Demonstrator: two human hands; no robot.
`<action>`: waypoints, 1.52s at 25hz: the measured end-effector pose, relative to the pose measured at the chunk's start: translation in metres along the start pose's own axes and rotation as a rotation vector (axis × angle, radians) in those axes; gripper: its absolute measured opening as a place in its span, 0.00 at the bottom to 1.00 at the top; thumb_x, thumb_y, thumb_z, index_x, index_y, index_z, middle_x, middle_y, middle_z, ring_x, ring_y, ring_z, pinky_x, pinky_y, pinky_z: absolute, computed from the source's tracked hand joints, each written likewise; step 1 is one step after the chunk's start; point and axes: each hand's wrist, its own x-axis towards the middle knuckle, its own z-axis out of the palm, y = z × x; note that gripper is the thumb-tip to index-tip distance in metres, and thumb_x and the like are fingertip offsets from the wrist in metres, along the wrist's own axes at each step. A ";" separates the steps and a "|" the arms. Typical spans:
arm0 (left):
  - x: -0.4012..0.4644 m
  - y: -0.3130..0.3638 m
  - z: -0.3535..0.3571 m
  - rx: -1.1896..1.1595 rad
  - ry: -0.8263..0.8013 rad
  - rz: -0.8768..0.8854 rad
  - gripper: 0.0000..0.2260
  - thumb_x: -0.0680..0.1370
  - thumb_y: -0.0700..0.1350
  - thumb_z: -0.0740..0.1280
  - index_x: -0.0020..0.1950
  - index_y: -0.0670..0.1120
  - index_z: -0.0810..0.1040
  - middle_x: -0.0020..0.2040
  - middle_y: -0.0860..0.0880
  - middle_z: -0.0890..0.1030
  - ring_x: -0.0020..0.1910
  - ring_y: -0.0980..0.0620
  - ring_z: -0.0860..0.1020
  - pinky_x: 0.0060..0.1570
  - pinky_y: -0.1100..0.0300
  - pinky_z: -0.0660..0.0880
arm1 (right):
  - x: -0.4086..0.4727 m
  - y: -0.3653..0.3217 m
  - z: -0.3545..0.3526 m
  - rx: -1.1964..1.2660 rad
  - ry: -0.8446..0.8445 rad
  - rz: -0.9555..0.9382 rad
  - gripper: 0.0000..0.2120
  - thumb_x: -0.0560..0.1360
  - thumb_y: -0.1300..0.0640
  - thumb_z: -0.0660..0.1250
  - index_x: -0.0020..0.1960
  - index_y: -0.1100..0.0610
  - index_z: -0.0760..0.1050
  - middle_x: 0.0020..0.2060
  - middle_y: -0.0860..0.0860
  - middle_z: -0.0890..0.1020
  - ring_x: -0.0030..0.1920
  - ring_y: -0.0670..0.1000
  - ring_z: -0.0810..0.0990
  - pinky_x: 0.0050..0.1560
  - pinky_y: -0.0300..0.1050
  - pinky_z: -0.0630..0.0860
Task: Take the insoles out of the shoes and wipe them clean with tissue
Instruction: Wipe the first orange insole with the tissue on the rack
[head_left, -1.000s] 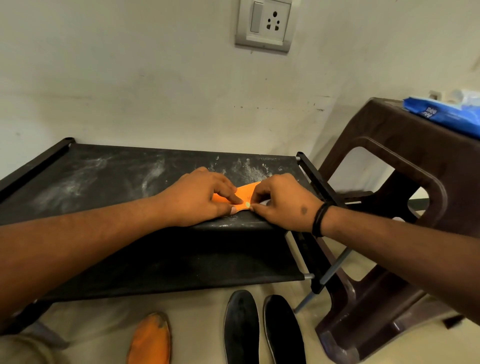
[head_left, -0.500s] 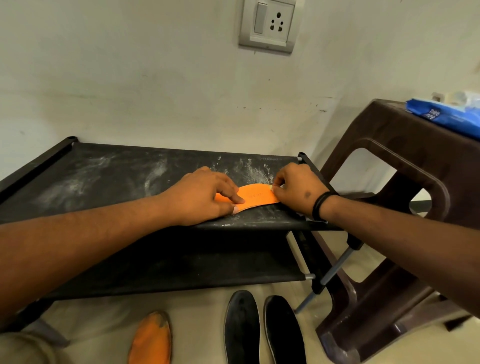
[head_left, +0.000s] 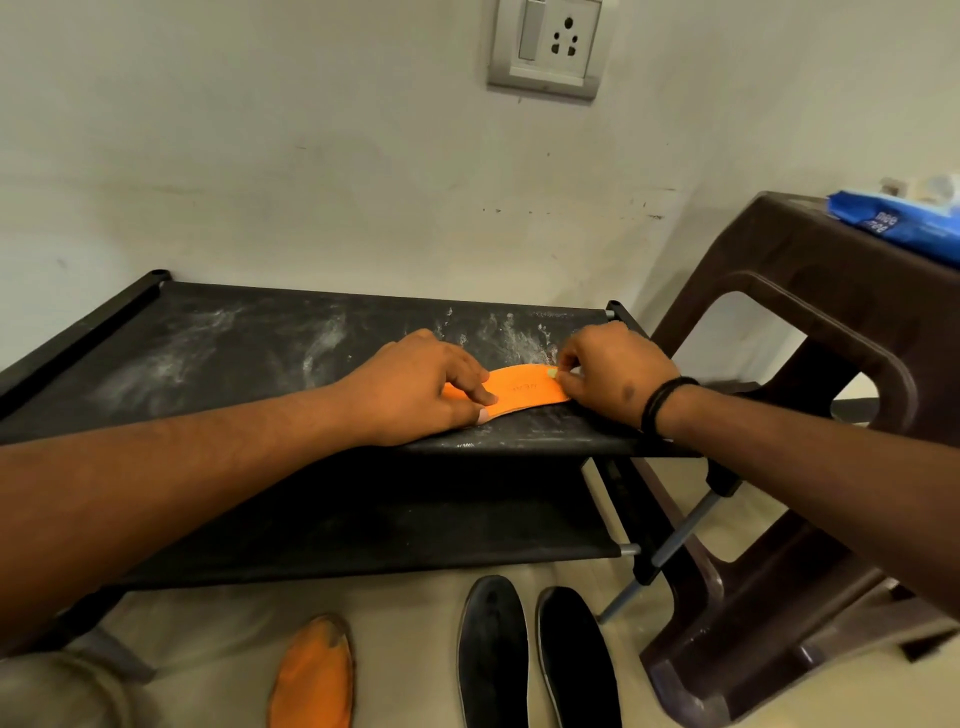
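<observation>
An orange insole (head_left: 524, 393) lies flat on the dusty top shelf of a black rack (head_left: 218, 353), near the shelf's front edge at its right end; faint lettering shows on its bare middle. The left hand (head_left: 415, 387) covers the insole's 9 o'clock end, palm down, fingers curled and pressing on it, thumb tip at the front rim; the right hand (head_left: 613, 376) sits at the 3 o'clock end, fingers bunched together, and pinched at the insole's top edge is a small pale scrap, too small to tell whether it is tissue; a black band (head_left: 660, 402) circles that wrist.

White smears mark the shelf at 9 and 12 o'clock from the insole; a lower black shelf lies beneath. On the floor at 6 o'clock lie two black insoles (head_left: 535, 660) side by side, just apart; at 7 o'clock a second orange insole (head_left: 311, 675), soiled at its rim. At 3 o'clock stands a brown plastic stool (head_left: 810, 322), just beside the rack; on its top, at the picture's right edge, a blue tissue pack (head_left: 904, 223). On the wall at 12 o'clock is a switch and socket plate (head_left: 545, 47).
</observation>
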 end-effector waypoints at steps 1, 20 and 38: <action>0.000 0.000 0.000 -0.003 0.004 -0.001 0.10 0.78 0.51 0.71 0.58 0.60 0.85 0.67 0.60 0.79 0.52 0.65 0.66 0.68 0.44 0.68 | 0.004 0.002 0.003 0.035 0.013 0.038 0.07 0.77 0.53 0.66 0.46 0.53 0.82 0.46 0.53 0.84 0.45 0.55 0.82 0.47 0.50 0.81; -0.001 -0.001 0.001 -0.016 0.037 -0.010 0.08 0.75 0.57 0.73 0.52 0.58 0.87 0.60 0.58 0.83 0.62 0.55 0.76 0.62 0.48 0.74 | 0.015 -0.023 0.014 0.063 0.024 0.030 0.09 0.77 0.55 0.65 0.46 0.56 0.83 0.45 0.55 0.85 0.45 0.57 0.83 0.49 0.54 0.81; -0.006 0.002 0.000 -0.022 0.024 -0.022 0.08 0.78 0.54 0.70 0.49 0.53 0.88 0.60 0.56 0.84 0.56 0.55 0.81 0.57 0.48 0.78 | -0.012 -0.030 -0.006 0.184 -0.117 -0.087 0.09 0.77 0.59 0.68 0.54 0.58 0.84 0.53 0.54 0.85 0.53 0.53 0.83 0.60 0.49 0.78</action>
